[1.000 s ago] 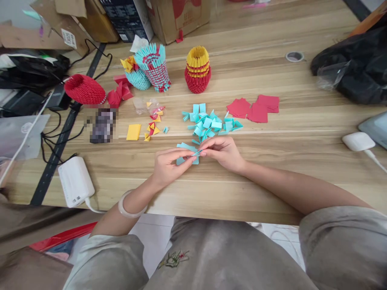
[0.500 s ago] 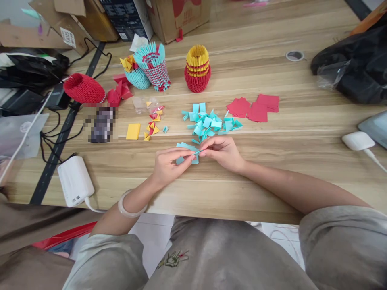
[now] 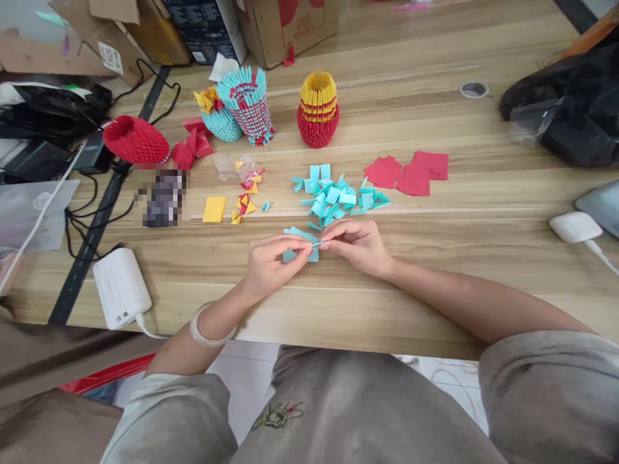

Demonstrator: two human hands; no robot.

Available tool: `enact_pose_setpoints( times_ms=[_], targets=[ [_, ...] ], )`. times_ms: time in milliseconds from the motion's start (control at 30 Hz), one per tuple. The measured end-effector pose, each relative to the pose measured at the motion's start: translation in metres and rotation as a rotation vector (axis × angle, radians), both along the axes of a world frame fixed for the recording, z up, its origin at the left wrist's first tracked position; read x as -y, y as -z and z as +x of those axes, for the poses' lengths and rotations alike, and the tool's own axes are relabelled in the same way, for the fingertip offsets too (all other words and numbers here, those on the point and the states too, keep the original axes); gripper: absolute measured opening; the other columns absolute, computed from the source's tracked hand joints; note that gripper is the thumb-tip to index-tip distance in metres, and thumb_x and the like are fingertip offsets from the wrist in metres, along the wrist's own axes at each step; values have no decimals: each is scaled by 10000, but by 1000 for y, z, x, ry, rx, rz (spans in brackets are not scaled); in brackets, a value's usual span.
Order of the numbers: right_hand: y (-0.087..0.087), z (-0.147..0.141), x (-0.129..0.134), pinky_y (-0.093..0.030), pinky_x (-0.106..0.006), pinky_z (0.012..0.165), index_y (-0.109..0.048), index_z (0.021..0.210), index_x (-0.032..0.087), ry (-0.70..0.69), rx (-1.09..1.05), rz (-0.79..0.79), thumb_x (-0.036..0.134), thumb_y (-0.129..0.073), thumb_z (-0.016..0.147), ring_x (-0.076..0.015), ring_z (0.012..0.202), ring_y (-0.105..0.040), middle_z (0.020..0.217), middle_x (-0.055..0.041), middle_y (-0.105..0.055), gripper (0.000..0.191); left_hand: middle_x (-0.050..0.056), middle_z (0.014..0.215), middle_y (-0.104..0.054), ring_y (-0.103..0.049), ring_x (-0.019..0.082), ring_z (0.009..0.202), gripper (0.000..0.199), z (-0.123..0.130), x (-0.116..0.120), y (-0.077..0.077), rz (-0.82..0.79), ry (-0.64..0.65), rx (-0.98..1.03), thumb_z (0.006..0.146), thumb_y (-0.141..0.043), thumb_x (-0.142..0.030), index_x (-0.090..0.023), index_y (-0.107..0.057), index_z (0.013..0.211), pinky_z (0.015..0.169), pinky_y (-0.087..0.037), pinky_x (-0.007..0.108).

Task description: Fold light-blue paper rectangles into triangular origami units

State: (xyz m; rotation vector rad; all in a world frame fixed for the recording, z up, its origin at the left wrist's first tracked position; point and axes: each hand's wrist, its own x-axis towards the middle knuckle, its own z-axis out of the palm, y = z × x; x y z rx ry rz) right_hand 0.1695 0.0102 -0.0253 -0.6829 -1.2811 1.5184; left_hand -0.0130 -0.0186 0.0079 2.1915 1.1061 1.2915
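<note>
Between my two hands is a small folded piece of light blue paper (image 3: pixel 318 243), seen nearly edge-on. My left hand (image 3: pixel 275 263) pinches its left end, and my right hand (image 3: pixel 360 248) pinches the right end. Flat light blue sheets (image 3: pixel 300 234) lie on the table under and behind my fingertips. Just beyond my right hand is a loose pile of folded light blue pieces (image 3: pixel 333 196). Red paper sheets (image 3: pixel 414 178) lie to the right of that pile. A yellow paper stack (image 3: pixel 214 209) and small yellow and red folded pieces (image 3: pixel 245 205) are to the left.
Paper vases stand at the back: one yellow and red (image 3: pixel 318 113), one blue and red (image 3: pixel 251 113). A red one (image 3: pixel 135 140) lies at the left. A white power bank (image 3: pixel 122 289) is near the front left edge. Cardboard boxes (image 3: pixel 309 32) stand behind; a black bag (image 3: pixel 575 106) is right.
Both hands stay almost in place, still pinching the blue paper, which is tilted slightly differently. The whole view has shifted very slightly.
</note>
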Motion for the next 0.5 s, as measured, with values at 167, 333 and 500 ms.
enact_pose_setpoints(
  times_ms=[167, 333, 500],
  targets=[
    [0, 1, -1, -534, -279, 652, -699, 682, 189, -2, 16, -16, 322, -816, 639, -127, 698, -628, 734, -23, -694, 182, 36, 731, -749, -712, 136, 664, 72, 0, -1, 1, 16, -19, -7, 762, -672, -114, -171, -716, 764, 637, -600, 214],
    [1, 1, -1, -530, -283, 657, -688, 685, 193, -3, 18, 9, 309, -812, 648, -126, 701, -623, 734, -19, -686, 173, 30, 745, -752, -713, 134, 663, 75, 0, -2, 2, -6, -25, 20, 753, -683, -114, -177, -723, 762, 624, -597, 208],
    [2, 0, -1, -522, -276, 643, -697, 684, 198, -8, -28, 11, 262, -813, 647, -121, 691, -618, 723, -10, -681, 138, 38, 755, -754, -714, 135, 668, 78, 1, -2, 3, -19, -24, 27, 748, -690, -109, -175, -726, 769, 634, -596, 211]
  ],
)
